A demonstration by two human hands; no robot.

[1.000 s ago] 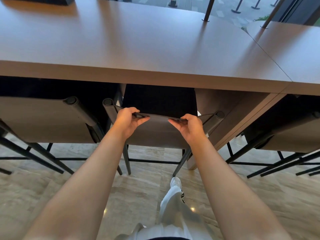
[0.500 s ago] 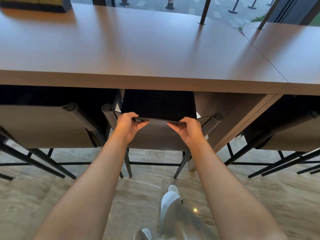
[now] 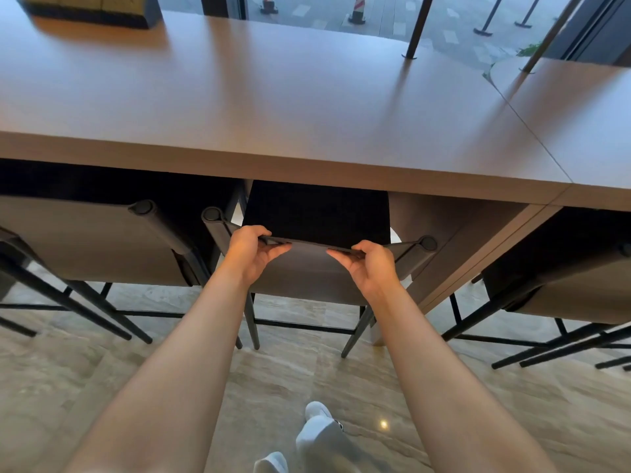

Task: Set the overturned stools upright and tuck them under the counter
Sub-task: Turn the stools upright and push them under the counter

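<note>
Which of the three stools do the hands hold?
The middle stool: left hand and right hand both grip its backrest's top edge. The left stool and right stool are untouched.

The left hand (image 3: 251,256) and right hand (image 3: 370,266) are ungloved, forearms (image 3: 191,353) bare; pale grey trouser leg (image 3: 324,443), white shoes (image 3: 317,409).

Window daylight, soft blur, bowed wide-angle edges.

The left grip (image 3: 251,249) and right grip (image 3: 367,264) pinched the backrest edge of the upright middle stool (image 3: 307,271), tucked under the desk (image 3: 273,114).
</note>
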